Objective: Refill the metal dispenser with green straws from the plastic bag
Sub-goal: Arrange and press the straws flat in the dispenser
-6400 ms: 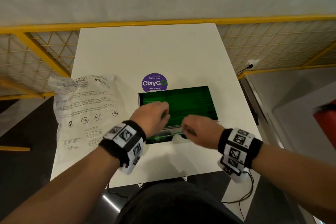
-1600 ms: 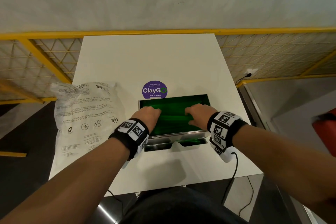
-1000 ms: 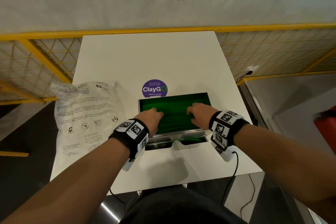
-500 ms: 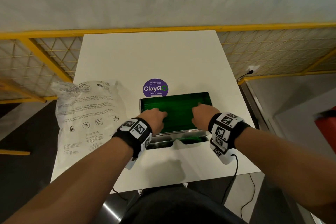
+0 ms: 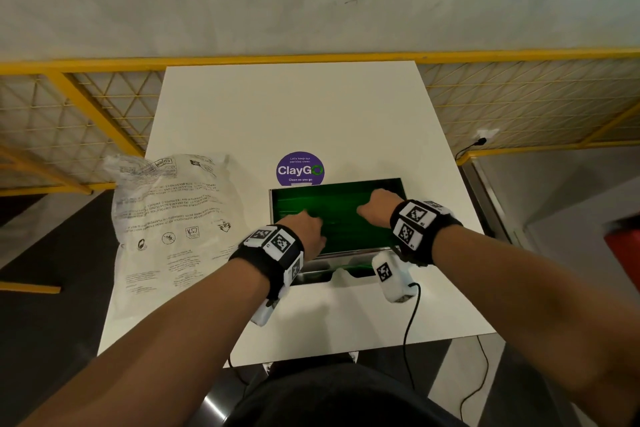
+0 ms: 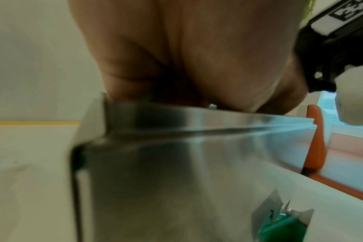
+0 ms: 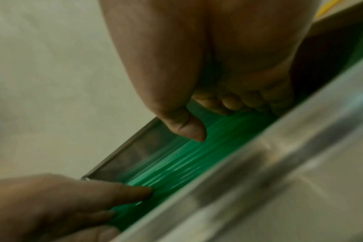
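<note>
On the counter (image 5: 294, 114), the plastic bag (image 5: 169, 218) lies flat at left, apart from the metal dispenser (image 5: 346, 255) filled with green straws (image 5: 343, 204). The left hand (image 5: 308, 234) and right hand (image 5: 379, 208) rest on them, fingers extended; the right wrist view shows fingertips (image 7: 195, 132) touching straws.

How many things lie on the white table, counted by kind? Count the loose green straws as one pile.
Metal dispenser: 1
Pile of green straws: 1
Plastic bag: 1
Round purple sticker: 1
Total: 4
</note>
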